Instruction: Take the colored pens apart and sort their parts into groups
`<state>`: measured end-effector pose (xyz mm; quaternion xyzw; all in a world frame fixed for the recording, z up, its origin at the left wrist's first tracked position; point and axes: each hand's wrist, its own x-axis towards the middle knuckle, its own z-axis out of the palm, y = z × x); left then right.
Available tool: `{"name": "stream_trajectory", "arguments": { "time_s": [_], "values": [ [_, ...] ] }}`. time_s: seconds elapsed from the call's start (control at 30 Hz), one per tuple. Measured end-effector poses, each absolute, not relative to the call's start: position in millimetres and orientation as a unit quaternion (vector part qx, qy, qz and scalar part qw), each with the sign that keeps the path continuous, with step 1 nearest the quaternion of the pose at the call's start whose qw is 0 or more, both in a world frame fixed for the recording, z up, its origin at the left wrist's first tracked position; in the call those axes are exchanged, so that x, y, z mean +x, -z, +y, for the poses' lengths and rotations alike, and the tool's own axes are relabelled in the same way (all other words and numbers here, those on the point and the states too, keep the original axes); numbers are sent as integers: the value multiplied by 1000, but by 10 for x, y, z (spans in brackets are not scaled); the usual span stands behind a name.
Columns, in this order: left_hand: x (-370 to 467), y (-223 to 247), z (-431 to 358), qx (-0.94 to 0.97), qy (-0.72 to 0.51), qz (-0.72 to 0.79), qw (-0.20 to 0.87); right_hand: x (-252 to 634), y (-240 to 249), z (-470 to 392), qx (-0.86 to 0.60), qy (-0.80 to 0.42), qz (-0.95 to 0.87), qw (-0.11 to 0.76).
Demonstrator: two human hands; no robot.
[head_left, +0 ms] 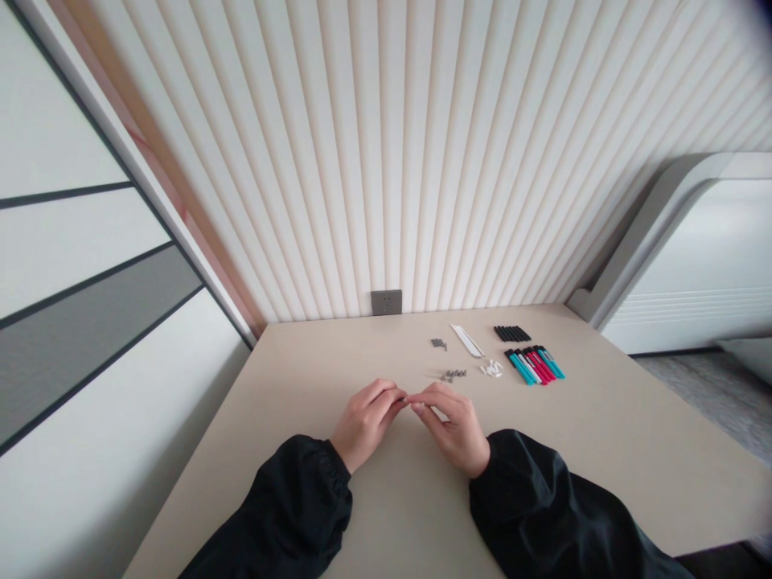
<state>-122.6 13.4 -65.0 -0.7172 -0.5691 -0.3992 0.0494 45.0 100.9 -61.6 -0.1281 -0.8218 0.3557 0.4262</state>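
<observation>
Pinched in the fingers of the left hand [362,422], just above the pale beige table [289,362]: a tiny dark piece [403,400]; brought up against it, the fingertips of the right hand [455,426], nearly together, with no telling whether clamped on the same piece, on another or on nothing; by the look of it, close fingertip handling in hand, calling next for a steady left pinch and small, exact movements on the right; just beyond the right hand, a cluster of small grey metallic parts [453,375]; farther off, short grey pieces [438,344], long slender white strips [467,341] and a loose heap of small white pieces [491,368]; rightmost, a row of short black cylinders [512,333] beyond teal, white and red markers with black ends [534,365]; mostly covered by fingertips, the held piece's shape; too small to make out, the grey parts' details; cut off at the lower edge, both black sleeves [295,498].
</observation>
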Motion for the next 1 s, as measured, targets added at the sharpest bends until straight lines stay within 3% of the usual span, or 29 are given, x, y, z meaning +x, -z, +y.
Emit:
{"name": "stream_trajectory", "arguments": {
  "time_s": [0.27,1.0],
  "values": [
    [-1232,651,151,-710,419,-565,41,506,574,1001,-122,-296,-835,448],
    [-1214,651,122,-739,374,-558,54,445,580,1010,-109,-300,-848,423]
  ]
}}
